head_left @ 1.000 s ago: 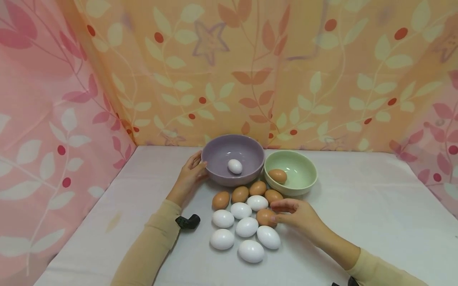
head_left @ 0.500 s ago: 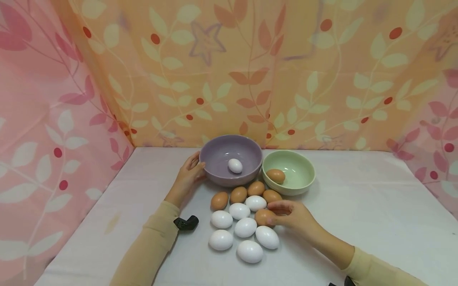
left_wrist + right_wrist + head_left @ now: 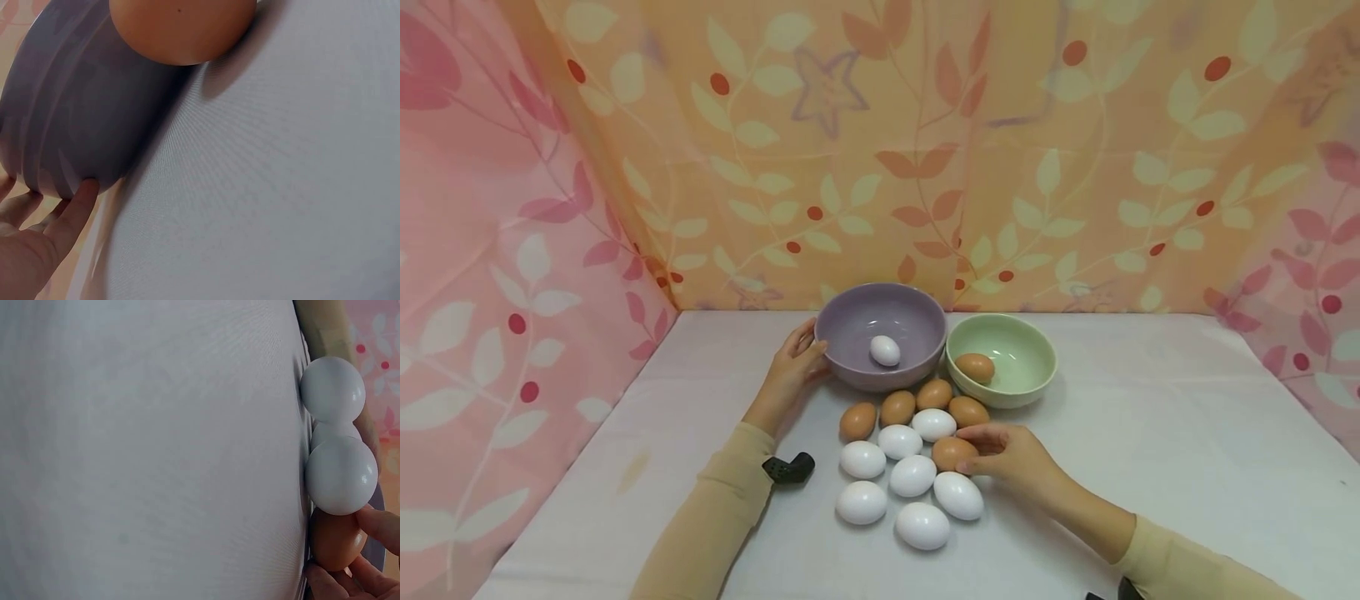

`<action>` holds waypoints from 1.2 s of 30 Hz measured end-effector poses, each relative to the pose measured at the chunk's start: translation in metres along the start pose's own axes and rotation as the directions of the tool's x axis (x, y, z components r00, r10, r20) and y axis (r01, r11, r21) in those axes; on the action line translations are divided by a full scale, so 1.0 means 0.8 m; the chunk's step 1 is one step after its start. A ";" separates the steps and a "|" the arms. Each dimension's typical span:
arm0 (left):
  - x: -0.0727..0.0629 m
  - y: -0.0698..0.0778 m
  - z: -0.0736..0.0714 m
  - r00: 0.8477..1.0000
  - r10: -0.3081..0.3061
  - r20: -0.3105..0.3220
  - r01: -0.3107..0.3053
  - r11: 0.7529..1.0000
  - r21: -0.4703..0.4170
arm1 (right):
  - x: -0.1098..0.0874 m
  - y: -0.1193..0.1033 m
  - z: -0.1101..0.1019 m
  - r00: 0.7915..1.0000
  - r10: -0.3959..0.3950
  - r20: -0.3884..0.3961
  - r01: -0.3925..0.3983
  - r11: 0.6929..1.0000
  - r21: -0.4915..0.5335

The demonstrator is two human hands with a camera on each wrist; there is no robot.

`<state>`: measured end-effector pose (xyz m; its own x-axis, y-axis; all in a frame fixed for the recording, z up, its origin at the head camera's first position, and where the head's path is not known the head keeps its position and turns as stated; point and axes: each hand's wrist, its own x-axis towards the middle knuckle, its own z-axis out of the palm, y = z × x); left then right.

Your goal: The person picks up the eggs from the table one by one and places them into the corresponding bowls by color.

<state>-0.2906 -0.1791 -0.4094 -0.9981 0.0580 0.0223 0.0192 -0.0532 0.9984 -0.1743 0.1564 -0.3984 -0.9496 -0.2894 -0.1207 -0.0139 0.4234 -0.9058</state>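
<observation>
My left hand [image 3: 792,365] is at the left side of the purple bowl [image 3: 917,379], its thumb and fingertips touching the outer wall, as the left wrist view shows up close. Inside that bowl lies a white egg [image 3: 885,351]. My right hand [image 3: 1018,457] pinches a brown egg [image 3: 952,454] between thumb and fingers, among the eggs on the table. In the right wrist view a white egg [image 3: 342,476] partly covers this brown egg [image 3: 337,540]. Beside the purple bowl stands a green bowl [image 3: 1026,358] with one brown egg [image 3: 975,367] in it.
Several brown eggs [image 3: 897,408] lie in front of the bowls, with several white eggs [image 3: 913,476] nearer the front of the white-covered table [image 3: 1150,417]. A patterned curtain [image 3: 745,167] stands behind. A black device [image 3: 789,468] sits at the left wrist.
The right hand's thumb and fingers have come in onto the brown egg. The white egg in the purple bowl has shifted slightly left within it. The left hand stays at the bowl.
</observation>
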 end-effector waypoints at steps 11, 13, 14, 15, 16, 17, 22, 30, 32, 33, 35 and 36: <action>0.001 0.001 -0.001 1.000 0.003 0.001 -0.003 1.000 0.003 | 0.001 0.001 0.000 1.000 -0.002 0.001 0.002 1.000 -0.004; 0.002 0.003 -0.001 1.000 0.005 0.001 -0.005 1.000 0.006 | 0.002 0.000 0.000 1.000 -0.007 -0.004 0.007 1.000 -0.020; 0.002 0.003 -0.001 1.000 0.007 0.000 -0.007 1.000 0.007 | 0.002 -0.001 0.000 1.000 -0.007 -0.008 0.007 1.000 -0.026; 0.001 0.003 -0.001 1.000 0.007 0.001 -0.007 1.000 0.008 | 0.002 -0.001 0.000 1.000 -0.006 -0.011 0.005 0.999 -0.033; 0.001 0.004 -0.002 1.000 0.004 0.001 -0.005 1.000 0.011 | 0.002 -0.001 0.000 1.000 -0.002 -0.016 0.001 0.999 -0.042; 0.001 0.004 -0.002 1.000 0.001 0.001 -0.001 1.000 0.012 | 0.003 -0.002 0.000 1.000 0.004 -0.019 -0.005 0.999 -0.048; 0.001 0.002 -0.002 1.000 -0.022 0.002 0.022 1.000 -0.005 | 0.002 -0.002 0.000 0.999 0.032 -0.032 -0.034 0.998 -0.055; 0.000 0.002 -0.002 1.000 -0.014 -0.006 0.014 1.000 -0.003 | -0.005 -0.013 -0.007 0.996 0.055 -0.071 -0.060 0.996 -0.070; 0.000 0.002 -0.001 1.000 -0.021 -0.005 0.021 1.000 -0.007 | -0.005 -0.016 -0.010 0.996 0.053 -0.074 -0.057 0.997 -0.052; 0.000 0.002 -0.001 1.000 -0.023 -0.007 0.023 1.000 -0.012 | -0.006 -0.018 -0.012 0.996 0.054 -0.073 -0.057 0.997 -0.043; -0.001 0.002 -0.001 1.000 -0.023 -0.004 0.023 1.000 -0.011 | -0.005 -0.022 -0.015 0.997 0.050 -0.065 -0.052 0.998 -0.026; -0.001 0.003 0.000 1.000 -0.020 -0.002 0.020 1.000 -0.006 | -0.005 -0.025 -0.017 0.997 0.048 -0.061 -0.049 0.999 -0.021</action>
<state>-0.2896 -0.1796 -0.4070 -0.9984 0.0568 0.0023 -0.0010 -0.0576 0.9983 -0.1745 0.1611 -0.3743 -0.9664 -0.2162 -0.1393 0.0265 0.4552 -0.8900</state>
